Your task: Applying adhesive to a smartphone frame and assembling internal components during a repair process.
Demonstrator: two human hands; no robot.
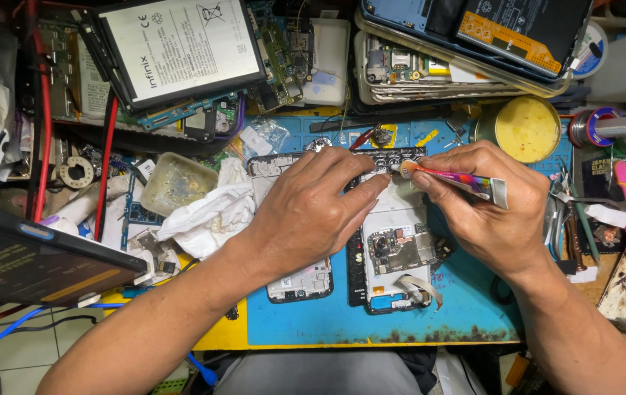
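Glue tube pinched over an opened phone on a blue repair mat.

Right hand (485, 212) pinching a multicoloured glue tube (453, 178), nozzle touching the opened phone (393, 241) at its top end, near the blue mat (466, 307) far edge. Left hand (313, 208) pressed flat on the phone, fingertips (379, 184) just beside the nozzle.

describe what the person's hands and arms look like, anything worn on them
Both arms are bare from the bottom edge of the picture up to the hands: no sleeves, no gloves. The left hand and the right hand show no ring, and neither wrist carries a watch or band. The nails are short. Light hair shows on the forearms, and the knuckles are creased.
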